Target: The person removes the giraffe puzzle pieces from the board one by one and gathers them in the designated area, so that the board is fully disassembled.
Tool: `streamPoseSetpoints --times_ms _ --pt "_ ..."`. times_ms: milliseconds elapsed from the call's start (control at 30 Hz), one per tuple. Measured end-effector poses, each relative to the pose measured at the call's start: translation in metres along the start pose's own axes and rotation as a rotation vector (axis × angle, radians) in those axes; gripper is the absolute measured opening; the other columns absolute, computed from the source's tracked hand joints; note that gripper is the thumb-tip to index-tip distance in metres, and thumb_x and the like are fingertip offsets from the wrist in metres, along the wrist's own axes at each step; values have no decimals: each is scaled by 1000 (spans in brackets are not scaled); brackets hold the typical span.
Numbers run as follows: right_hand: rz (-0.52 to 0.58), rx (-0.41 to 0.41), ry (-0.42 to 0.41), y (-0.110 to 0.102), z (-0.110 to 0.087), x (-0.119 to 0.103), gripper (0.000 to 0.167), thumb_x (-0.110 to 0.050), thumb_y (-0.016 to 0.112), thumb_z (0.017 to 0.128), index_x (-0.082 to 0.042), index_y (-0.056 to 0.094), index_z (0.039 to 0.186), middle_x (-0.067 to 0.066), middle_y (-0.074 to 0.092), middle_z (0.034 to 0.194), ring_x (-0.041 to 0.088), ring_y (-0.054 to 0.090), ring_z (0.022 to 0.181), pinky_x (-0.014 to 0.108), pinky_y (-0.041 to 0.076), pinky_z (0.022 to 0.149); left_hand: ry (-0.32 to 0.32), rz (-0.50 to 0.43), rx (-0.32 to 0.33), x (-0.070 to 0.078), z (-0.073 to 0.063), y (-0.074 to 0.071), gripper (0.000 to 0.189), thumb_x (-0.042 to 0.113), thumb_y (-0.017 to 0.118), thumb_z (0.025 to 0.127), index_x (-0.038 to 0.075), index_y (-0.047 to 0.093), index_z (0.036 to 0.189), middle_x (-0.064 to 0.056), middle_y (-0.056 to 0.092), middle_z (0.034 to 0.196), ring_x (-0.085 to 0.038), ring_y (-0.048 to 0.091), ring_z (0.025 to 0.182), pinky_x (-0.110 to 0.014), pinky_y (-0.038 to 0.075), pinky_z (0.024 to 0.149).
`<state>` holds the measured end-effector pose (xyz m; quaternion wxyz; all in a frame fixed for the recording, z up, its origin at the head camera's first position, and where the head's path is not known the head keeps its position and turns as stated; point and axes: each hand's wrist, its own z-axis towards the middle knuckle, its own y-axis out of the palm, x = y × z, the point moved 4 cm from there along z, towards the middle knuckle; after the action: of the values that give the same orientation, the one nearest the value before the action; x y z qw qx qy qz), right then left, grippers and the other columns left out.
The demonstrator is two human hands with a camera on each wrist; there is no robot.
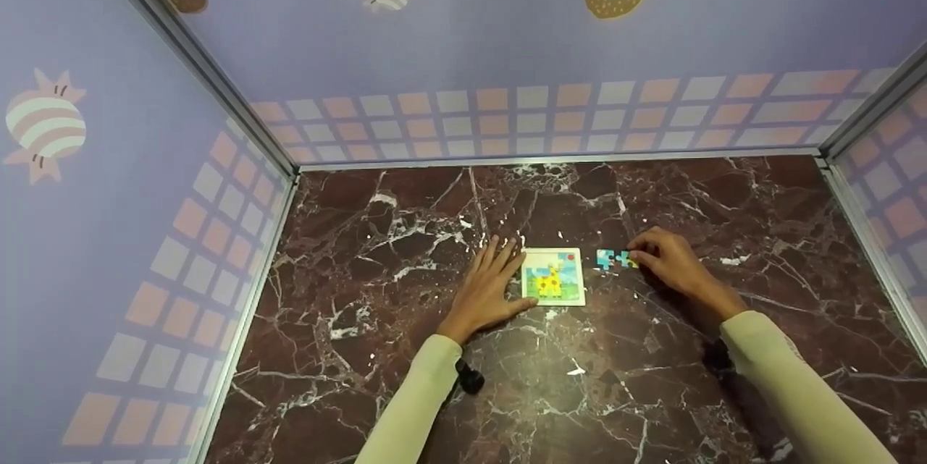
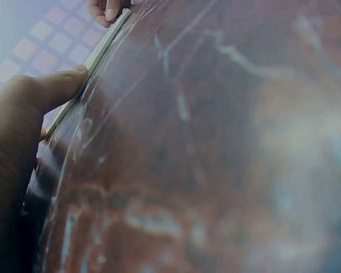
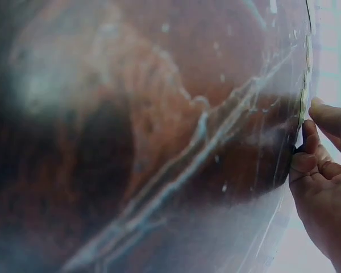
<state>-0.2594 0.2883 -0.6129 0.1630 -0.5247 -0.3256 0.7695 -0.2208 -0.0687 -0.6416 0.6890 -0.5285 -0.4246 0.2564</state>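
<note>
A small square puzzle board point(image 1: 582, 277) with a pale frame lies on the tabletop, a yellow giraffe picture inside it. Spread along the board's left side is my left hand point(image 1: 484, 290), its thumb on the lower left corner and fingers by the left edge. In the left wrist view that thumb point(image 2: 68, 82) presses on the frame's edge point(image 2: 111, 34). To the right of the board lie blue jigsaw pieces point(image 1: 604, 259). My right hand point(image 1: 677, 265) pinches the rightmost jigsaw piece point(image 1: 634, 262), which its fingers partly hide; in the right wrist view thumb and finger meet at a thin piece edge point(image 3: 303, 108).
The dark red marbled tabletop point(image 1: 347, 391) runs back to a purple wall point(image 1: 478, 37) with printed sweets and squares. Metal-edged panels point(image 1: 137, 232) stand at both sides. A black wrist device point(image 1: 471, 379) sits under the left sleeve.
</note>
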Motion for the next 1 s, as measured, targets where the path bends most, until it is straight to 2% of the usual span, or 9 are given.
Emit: streamPoseSetpoints --times_ms 267,400,600,867,1000 --pt "-6 -20 -19 2 -3 -12 9 3 80 98 2 81 106 10 71 98 15 57 79 23 46 68 -18 -13 -19 -1 1 3 98 78 59 99 18 39 173 -8 17 185 -36 4 171 -53 4 138" --pt "-27 -45 -30 5 -5 -20 11 -1 82 98 2 81 108 7 67 94 14 52 77 25 42 66 -15 -21 -14 -1 1 2 98 77 60 99 17 39 173 -8 18 185 -36 4 171 -53 3 139" --pt "-41 -95 -19 13 -3 -29 14 -6 83 98 1 81 110 4 65 93 14 54 79 26 45 68 -12 -20 -17 -2 1 2 98 77 60 99 17 37 174 -8 17 185 -36 4 171 -53 3 139" --pt "-45 -151 -83 26 8 -40 12 -1 81 99 3 80 110 9 69 99 18 61 84 32 53 72 -15 -22 -23 -1 1 1 98 77 59 99 17 38 174 -8 18 185 -36 4 171 -53 4 139" --pt "-63 -164 -130 29 14 -46 12 0 81 97 4 80 109 12 69 98 21 61 83 34 53 72 -14 -16 -26 -1 1 1 98 78 59 99 18 37 174 -8 18 185 -37 4 171 -53 4 139"
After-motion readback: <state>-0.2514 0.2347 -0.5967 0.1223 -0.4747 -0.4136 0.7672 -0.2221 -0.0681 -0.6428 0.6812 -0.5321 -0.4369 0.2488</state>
